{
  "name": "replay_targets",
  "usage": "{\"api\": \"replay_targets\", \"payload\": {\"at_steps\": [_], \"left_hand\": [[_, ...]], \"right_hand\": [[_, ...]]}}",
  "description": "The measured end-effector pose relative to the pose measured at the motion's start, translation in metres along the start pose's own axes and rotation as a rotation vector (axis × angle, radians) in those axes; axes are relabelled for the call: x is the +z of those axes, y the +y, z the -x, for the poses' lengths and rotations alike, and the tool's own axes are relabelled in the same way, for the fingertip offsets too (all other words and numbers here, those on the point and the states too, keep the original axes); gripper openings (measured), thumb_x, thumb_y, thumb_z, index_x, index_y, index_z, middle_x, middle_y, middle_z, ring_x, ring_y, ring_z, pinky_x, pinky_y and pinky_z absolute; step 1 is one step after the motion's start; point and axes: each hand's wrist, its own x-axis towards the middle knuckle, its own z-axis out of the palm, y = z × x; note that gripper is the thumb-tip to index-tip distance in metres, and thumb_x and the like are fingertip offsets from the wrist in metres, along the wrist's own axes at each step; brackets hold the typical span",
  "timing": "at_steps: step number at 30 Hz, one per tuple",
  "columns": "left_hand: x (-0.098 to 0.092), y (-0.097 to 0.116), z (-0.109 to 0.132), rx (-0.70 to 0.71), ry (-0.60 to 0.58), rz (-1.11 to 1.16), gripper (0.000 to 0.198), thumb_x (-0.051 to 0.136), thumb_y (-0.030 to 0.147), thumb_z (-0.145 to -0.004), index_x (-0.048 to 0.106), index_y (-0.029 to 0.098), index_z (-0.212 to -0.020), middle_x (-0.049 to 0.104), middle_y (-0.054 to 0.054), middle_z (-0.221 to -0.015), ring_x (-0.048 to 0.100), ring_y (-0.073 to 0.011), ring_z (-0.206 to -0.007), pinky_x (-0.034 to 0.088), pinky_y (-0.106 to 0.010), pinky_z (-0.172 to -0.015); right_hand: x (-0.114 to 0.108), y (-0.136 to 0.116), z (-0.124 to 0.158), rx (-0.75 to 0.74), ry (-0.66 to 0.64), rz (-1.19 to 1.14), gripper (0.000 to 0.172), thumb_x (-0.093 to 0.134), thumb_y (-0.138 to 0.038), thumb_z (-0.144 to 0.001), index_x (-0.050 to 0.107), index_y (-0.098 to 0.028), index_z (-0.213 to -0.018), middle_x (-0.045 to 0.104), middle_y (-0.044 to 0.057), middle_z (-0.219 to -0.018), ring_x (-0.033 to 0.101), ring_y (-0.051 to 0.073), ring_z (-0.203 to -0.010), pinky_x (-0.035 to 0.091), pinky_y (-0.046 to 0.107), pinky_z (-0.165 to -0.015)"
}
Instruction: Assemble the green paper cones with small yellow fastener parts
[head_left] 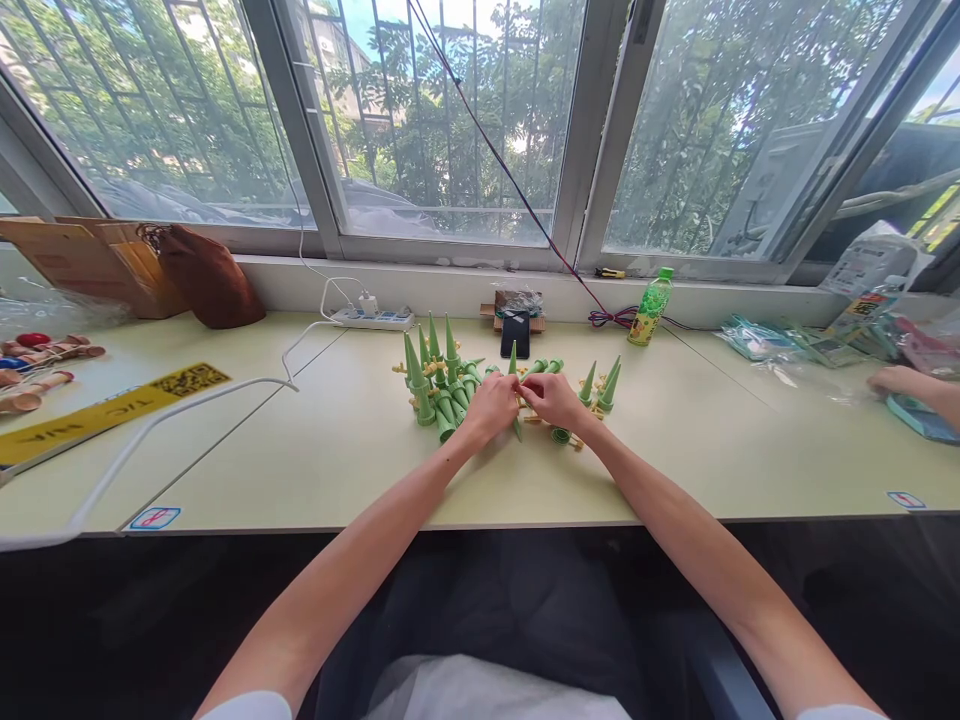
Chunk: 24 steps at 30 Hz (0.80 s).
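Note:
Several green cones with yellow pieces stand and lie in a cluster (439,385) on the pale table, just left of my left hand (493,404). My left hand is closed, its fingertips meeting those of my right hand (553,398), which is closed too. What they pinch between them is too small to make out. A green spike (514,358) rises right behind the fingertips, and another green tip points down below them. To the right of my right hand, two more green cones (609,385) stand beside yellow pieces.
A black phone (515,334) leans behind my hands. A green bottle (651,308) and a power strip (373,318) stand near the window. White cable (180,395) and a yellow strip (112,412) lie left. At far right, another person's hand (904,382) touches plastic packets.

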Motion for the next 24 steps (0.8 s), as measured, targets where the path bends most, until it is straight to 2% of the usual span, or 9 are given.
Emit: {"api": "replay_targets", "payload": {"at_steps": [24], "left_hand": [[0.0016,-0.0029,0.0002,0.032,-0.017,-0.023,0.028,0.039,0.016,-0.091,0.068,0.017,-0.090,0.061,-0.009,-0.090,0.061,-0.0193,-0.086,0.045,-0.029,-0.079]], "right_hand": [[-0.0026,-0.0046,0.0012,-0.003,-0.033,0.022,0.032,0.048,-0.030,-0.089,0.054,-0.017,-0.061,0.054,0.001,-0.057,0.040,0.011,-0.056,0.029,0.026,-0.057]]}}
